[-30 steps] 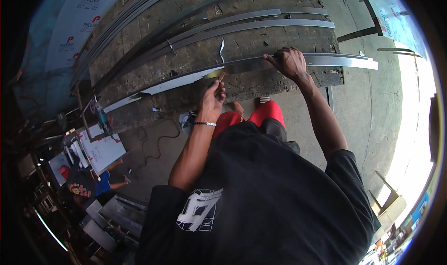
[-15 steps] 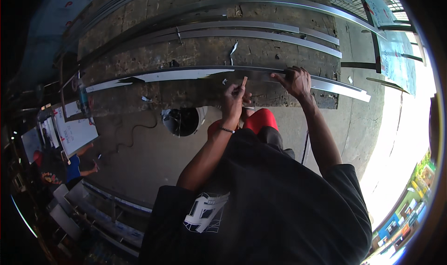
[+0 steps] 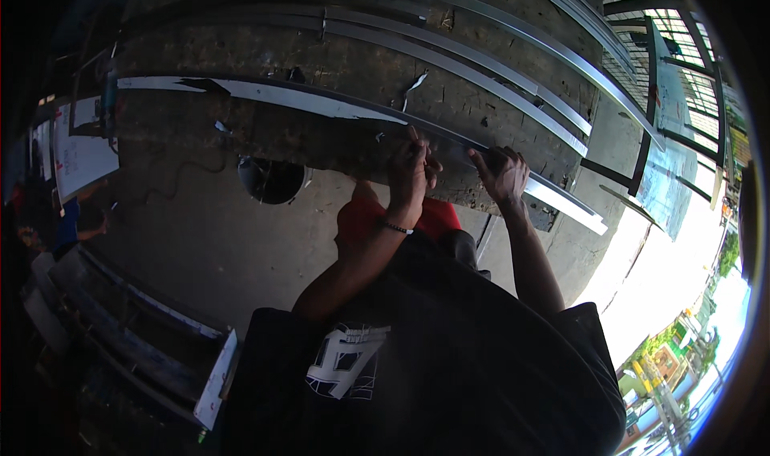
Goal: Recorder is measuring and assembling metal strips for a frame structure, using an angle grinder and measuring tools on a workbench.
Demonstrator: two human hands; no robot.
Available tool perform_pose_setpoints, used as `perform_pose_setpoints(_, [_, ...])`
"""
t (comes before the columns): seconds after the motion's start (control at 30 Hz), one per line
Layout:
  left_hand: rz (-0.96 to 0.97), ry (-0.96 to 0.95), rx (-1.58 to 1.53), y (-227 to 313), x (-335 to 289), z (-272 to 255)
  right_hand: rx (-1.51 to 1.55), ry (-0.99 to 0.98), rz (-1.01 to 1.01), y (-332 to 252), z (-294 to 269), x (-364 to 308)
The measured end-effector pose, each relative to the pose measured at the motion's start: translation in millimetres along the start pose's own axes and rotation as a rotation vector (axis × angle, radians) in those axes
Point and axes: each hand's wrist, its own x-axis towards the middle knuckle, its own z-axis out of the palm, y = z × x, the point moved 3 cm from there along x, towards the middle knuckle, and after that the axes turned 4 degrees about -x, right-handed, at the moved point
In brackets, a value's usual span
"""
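Observation:
A long metal channel lies along the near edge of the worn wooden table, partly covered by torn white film. My left hand is closed beside the ragged end of the film. It pinches a small flat orange-brown piece, mostly hidden by the fingers, whose tip meets the channel. To the right, my right hand grips the channel, thumb on the near side and fingers over the far edge.
Several metal strips lie farther back on the wooden table. A curled film scrap rests between them and the channel. Below the table edge stands a dark bucket. Another person is at the far left.
The view has turned, so the channel now slopes down to the right. My left hand has brought the small piece against the channel near the film's end. My right hand keeps its grip.

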Motion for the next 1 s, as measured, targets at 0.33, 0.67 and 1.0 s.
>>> perform_pose_setpoints(0.33, [0.174, 0.236, -0.192, -1.3, -0.7, 30.6, 0.060, 0.062, -0.071, 3.2, 3.6, 1.2])
perform_pose_setpoints(0.67, [0.195, 0.237, -0.202, -4.5, -0.7, 34.9, 0.074, 0.072, -0.080, 5.2, 6.5, -0.4])
perform_pose_setpoints(1.0, [0.189, 0.294, -0.245, -6.5, -0.2, 41.4, 0.061, 0.036, -0.074, 3.6, 3.8, -0.1])
